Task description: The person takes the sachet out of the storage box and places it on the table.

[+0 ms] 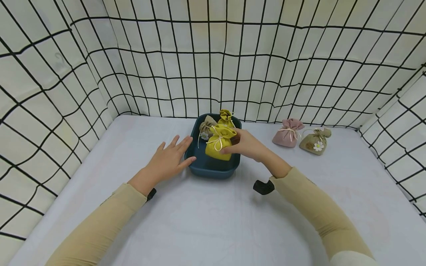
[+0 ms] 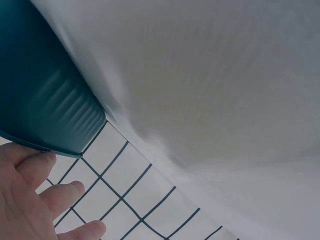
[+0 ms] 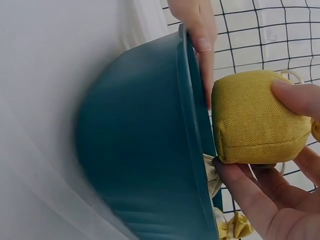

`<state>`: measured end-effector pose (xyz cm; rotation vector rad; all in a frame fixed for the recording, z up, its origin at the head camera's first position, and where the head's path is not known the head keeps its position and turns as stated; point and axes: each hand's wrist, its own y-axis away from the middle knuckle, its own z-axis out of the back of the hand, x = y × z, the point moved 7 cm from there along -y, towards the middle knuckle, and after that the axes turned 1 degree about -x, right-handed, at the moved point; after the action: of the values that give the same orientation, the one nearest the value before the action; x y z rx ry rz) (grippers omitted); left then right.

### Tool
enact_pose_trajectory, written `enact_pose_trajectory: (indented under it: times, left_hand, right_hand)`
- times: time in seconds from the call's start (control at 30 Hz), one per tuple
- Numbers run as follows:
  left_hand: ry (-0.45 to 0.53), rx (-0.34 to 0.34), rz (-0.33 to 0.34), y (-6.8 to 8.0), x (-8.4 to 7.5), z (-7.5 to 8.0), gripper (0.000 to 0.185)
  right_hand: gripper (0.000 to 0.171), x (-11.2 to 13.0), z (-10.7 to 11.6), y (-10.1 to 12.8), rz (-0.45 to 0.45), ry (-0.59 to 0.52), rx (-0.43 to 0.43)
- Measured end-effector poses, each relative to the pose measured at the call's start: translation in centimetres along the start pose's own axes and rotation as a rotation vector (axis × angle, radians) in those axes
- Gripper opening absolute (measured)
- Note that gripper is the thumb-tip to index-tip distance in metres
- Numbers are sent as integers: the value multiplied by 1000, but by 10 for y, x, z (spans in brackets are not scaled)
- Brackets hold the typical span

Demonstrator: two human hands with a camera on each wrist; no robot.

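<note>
a right hand pinches a yellow pouch over the teal tub, the pouch at nine o'clock from its fingers, upright, tied neck toward twelve. the left hand, fingers spread flat, touches the tub's nine o'clock rim on the tabletop.

A pink pouch and a beige pouch with a daisy lie right of centre — on the white cloth.
</note>
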<state>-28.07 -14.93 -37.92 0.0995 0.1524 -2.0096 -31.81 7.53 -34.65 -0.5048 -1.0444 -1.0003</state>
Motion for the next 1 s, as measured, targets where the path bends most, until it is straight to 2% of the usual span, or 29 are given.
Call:
enact_pose_trajectory:
  times: [1.0]
  left_hand:
    - [4, -4, -6, 1, -1, 0, 77]
  right_hand:
    - [71, 1, 22, 30, -18, 29, -33]
